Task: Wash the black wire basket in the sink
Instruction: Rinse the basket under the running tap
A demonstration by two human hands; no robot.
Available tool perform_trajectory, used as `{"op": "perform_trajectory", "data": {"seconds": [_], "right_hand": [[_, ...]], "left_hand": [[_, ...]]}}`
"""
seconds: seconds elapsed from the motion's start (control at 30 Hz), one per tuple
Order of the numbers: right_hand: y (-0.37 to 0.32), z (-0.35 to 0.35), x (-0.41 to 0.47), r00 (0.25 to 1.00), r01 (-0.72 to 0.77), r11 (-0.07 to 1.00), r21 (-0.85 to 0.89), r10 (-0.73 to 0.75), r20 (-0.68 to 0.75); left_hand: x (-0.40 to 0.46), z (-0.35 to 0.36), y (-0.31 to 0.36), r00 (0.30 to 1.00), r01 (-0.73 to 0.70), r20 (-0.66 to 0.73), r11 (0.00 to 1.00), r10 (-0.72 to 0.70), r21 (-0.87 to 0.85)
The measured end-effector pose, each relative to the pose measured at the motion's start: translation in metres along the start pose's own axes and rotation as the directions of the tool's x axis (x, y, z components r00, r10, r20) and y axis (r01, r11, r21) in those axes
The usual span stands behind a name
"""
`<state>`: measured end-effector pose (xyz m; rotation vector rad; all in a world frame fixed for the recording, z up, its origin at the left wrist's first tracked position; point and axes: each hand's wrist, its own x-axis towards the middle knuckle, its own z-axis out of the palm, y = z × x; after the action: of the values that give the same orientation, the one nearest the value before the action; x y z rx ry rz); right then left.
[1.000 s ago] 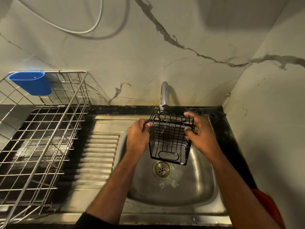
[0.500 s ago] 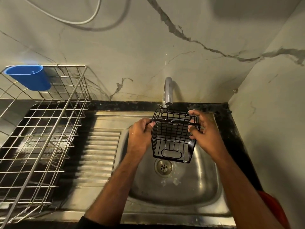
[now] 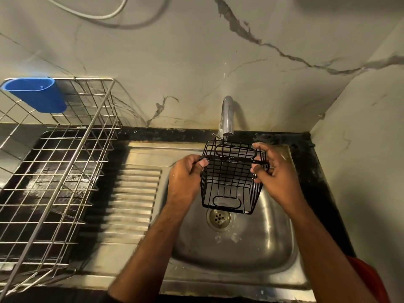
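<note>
Right now the black wire basket (image 3: 231,178) hangs between both hands, over the sink (image 3: 240,243) and just under the tap spout (image 3: 227,119).

Left hand (image 3: 185,178) grips its left rim and right hand (image 3: 275,171) its right rim, equally near; the long axis runs down and toward the person, open side tilted away, above the drain (image 3: 218,218).

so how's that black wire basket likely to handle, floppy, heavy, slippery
The black wire basket is probably stiff: its welded grid keeps square between the left hand and right hand. Likely light, being mostly open wire. The thin wires could be slippery if wet under the tap.
</note>
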<state>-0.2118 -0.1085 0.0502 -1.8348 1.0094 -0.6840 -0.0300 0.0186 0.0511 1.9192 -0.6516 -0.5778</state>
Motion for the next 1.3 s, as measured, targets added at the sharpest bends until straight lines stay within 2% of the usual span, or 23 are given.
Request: {"op": "perform_trajectory", "data": {"seconds": [0.57, 0.93, 1.3], "right_hand": [[0.002, 0.005, 0.010, 0.998, -0.016, 0.999, -0.037, 0.018, 0.061], [0.015, 0.012, 0.018, 0.996, -0.041, 0.999, 0.021, 0.039, 0.081], [0.011, 0.012, 0.018, 0.996, -0.046, 0.999, -0.012, 0.047, 0.073]], "left_hand": [[0.001, 0.001, -0.014, 0.999, 0.014, -0.037, 0.998, -0.016, -0.057], [0.003, 0.001, -0.018, 0.998, 0.051, -0.021, 0.993, -0.054, -0.107], [0.002, 0.001, -0.016, 0.998, 0.061, -0.014, 0.986, -0.064, -0.158]]}}
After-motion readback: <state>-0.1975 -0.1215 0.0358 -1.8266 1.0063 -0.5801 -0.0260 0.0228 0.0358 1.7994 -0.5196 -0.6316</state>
